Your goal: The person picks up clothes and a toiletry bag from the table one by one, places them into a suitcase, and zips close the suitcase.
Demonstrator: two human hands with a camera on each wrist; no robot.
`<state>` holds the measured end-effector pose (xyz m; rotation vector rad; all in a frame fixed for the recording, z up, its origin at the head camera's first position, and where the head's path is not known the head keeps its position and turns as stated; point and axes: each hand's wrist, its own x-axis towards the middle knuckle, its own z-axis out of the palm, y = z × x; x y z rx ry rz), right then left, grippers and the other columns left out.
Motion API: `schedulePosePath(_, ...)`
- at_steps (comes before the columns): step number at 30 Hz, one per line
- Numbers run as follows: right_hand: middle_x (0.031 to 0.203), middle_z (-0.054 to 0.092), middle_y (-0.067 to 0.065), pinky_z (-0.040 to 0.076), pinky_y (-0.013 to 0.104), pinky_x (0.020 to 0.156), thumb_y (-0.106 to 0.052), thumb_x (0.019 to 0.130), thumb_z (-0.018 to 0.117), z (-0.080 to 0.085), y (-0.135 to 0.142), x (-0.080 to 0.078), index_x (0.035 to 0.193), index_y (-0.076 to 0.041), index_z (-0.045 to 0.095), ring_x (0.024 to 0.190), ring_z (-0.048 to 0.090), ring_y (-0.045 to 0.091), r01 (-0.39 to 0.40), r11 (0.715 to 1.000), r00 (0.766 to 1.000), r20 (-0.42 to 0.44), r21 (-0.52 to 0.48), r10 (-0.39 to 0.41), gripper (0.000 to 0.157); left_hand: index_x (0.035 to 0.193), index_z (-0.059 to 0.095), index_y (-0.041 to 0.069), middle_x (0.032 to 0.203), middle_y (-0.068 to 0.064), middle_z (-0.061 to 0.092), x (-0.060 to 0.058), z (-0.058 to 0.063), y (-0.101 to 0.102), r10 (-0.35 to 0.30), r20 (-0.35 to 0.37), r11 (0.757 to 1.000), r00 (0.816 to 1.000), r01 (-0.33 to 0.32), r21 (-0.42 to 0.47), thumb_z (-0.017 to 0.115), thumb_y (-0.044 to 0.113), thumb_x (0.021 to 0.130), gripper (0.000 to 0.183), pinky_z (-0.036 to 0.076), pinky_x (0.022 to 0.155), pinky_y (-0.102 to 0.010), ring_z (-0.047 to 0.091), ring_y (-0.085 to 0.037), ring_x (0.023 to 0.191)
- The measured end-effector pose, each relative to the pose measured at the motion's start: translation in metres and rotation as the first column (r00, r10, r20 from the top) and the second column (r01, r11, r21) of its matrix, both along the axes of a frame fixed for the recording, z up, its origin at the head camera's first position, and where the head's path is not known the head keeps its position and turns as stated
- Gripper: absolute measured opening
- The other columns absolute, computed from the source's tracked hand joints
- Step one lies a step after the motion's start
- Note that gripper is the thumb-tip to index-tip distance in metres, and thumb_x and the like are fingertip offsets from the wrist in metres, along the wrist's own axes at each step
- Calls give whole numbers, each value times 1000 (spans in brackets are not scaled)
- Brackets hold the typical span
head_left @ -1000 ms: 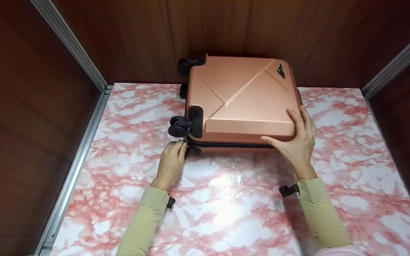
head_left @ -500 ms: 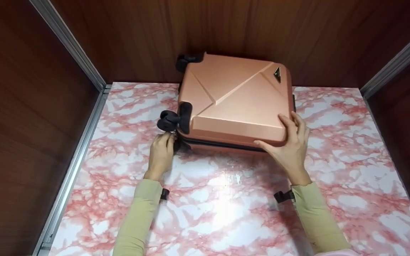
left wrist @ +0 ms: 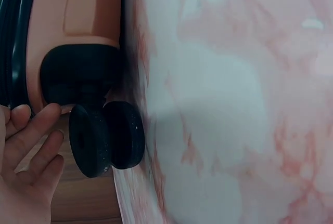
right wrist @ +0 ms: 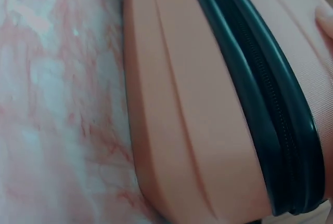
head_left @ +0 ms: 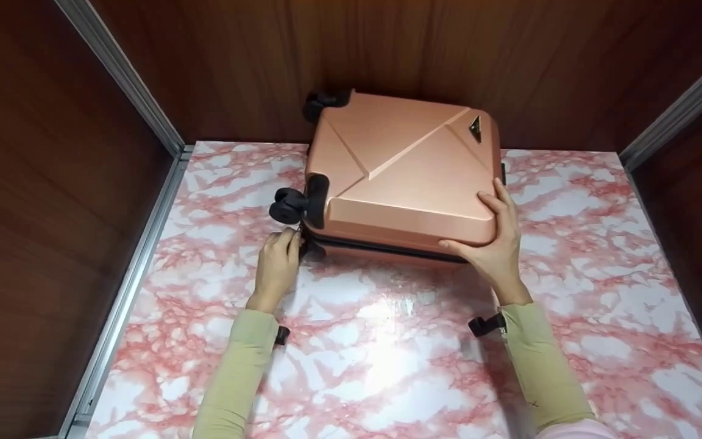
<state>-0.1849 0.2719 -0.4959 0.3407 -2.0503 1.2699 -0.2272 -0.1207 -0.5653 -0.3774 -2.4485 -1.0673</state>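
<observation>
A rose-gold hard-shell suitcase [head_left: 412,164] lies flat on the table, slightly turned, its wheels [head_left: 288,206] toward the left. A black zipper band [head_left: 381,245] runs round its side. My left hand [head_left: 276,262] is at the near left corner below a wheel, its fingers bent and pinching at the zipper's end; the zipper pull itself is mostly hidden. In the left wrist view, the left fingertips [left wrist: 49,112] lie beside the zipper and the black corner guard [left wrist: 78,73]. My right hand [head_left: 497,244] grips the near right corner, thumb on the side, fingers over the top edge.
The table [head_left: 351,366] has a pink-and-white marbled top. A dark wooden panel [head_left: 400,49] stands close behind the suitcase. More panels with metal rails [head_left: 125,79] border the left and right sides.
The suitcase has shifted left and turned slightly, its near right corner coming toward me. Both hands moved left with it, and the right fingers settled a little higher on the corner.
</observation>
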Motion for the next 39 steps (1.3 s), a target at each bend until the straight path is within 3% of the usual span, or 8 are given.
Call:
schedulePosePath(3,156,37,25,23,43,119,3,48,101,8,-5,5,132,6,58,147,30,37,-19,999,1000,-1,-37,19,95,88,60,4,82,-13,62,3,-2,3,-10,-11,1000,1000,10,-2,53,16,108,24,50,74,-47,64,-33,88)
schedulePosePath(15,154,40,27,26,45,118,3,52,100,7,-2,6,131,8,57,144,36,39,-4,1000,999,-47,-17,3,91,84,57,6,77,-10,54,19,-2,12,-31,-85,999,996,32,12,52,17,108,26,48,70,-44,59,-32,80)
schedulePosePath(25,153,43,25,26,45,118,-1,53,100,2,-4,9,130,9,57,143,39,36,48,999,997,-59,-19,-49,88,82,56,8,71,-6,54,40,-5,37,-79,-87,997,993,79,-4,56,15,105,24,49,63,-46,62,-31,75)
schedulePosePath(39,152,42,27,27,48,117,2,53,99,0,-5,8,130,11,56,143,37,38,37,999,996,-83,-22,-39,89,86,60,8,75,-2,62,44,-5,64,-190,-93,982,977,189,-28,54,13,106,22,50,67,-42,62,-25,75)
